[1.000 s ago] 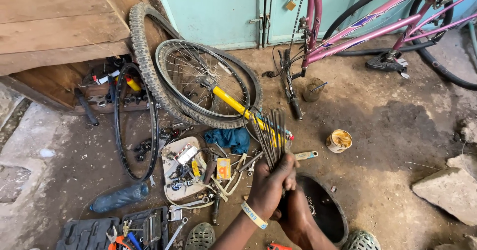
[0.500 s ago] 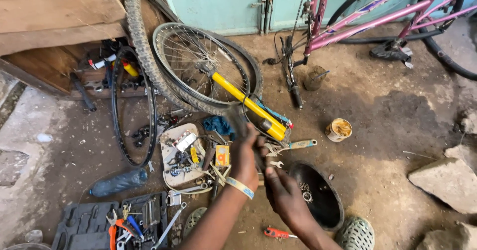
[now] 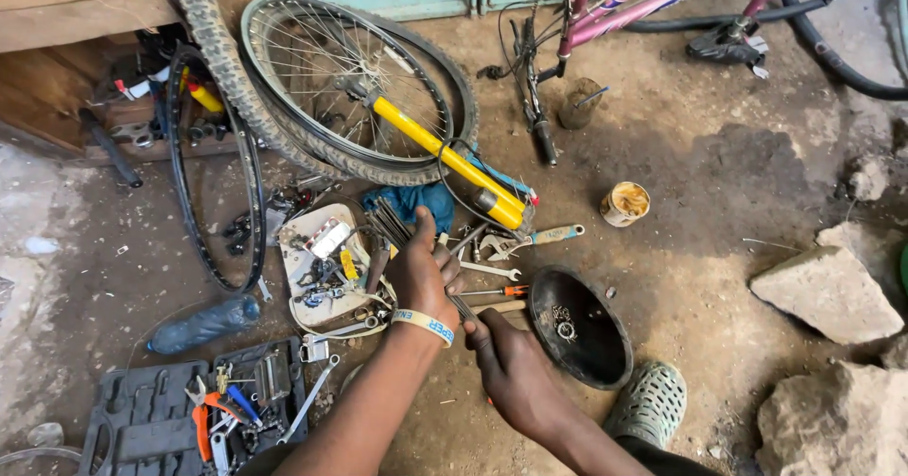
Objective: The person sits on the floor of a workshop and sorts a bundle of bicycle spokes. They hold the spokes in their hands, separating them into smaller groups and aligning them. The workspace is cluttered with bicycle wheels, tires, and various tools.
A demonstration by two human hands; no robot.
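Note:
My left hand, a pale wristband on its wrist, is closed around a bundle of thin metal spokes. The bundle slants from the white tray down toward me. My right hand sits just below the left, its fingers curled at the bundle's near end. Both hands hover low over the dirt floor, between the tray and a black bowl holding small metal parts. Loose wrenches and a screwdriver lie just beyond my fingers.
A spoked wheel with a yellow pump across it leans at the back, beside a black rim. A pink bicycle frame stands far right. An open tool case, tin can, stones and green shoe surround me.
The spoke bundle, held upright in both hands a second ago, has come down and tilted left toward the tray. My view has dropped closer to the floor.

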